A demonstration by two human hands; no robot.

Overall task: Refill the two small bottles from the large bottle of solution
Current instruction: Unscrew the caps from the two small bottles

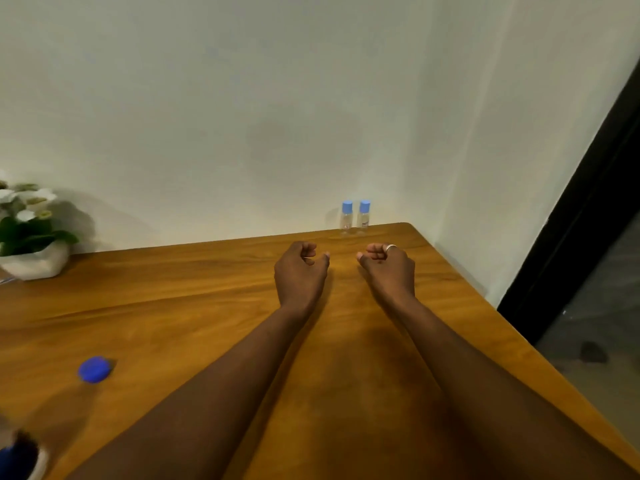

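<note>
We see both bare forearms stretched out across the wooden desk [173,306], with the left hand [300,271] and the right hand [389,270] side by side near the far edge, close together but not touching. Each hand has its fingers loosely curled toward the palm and its thumb pointing inward, and neither holds anything. On the right hand we make out a pale ring [391,247] on one finger. From the hands, at about 12 o'clock, the left small bottle [346,218] and the right small bottle [363,216] stand upright just beside each other at the back edge of the desk, close to the wall [242,98]. Both are clear, with light blue caps on and small labels too blurred for us to read. At roughly 8 o'clock from the hands, well apart from them, a darker blue cap [93,368] lies alone on the desk. Further round, at about 7 o'clock, in the bottom left corner of the view, a blurred dark blue and white thing [17,455] is cut off by the edge, and we cannot tell what it is. At 9 o'clock a white pot [34,263] of white flowers [24,216] sits at the back of the desk. A dark frame [588,209] slants down at 3 o'clock, beyond the edge of the desk.
</note>
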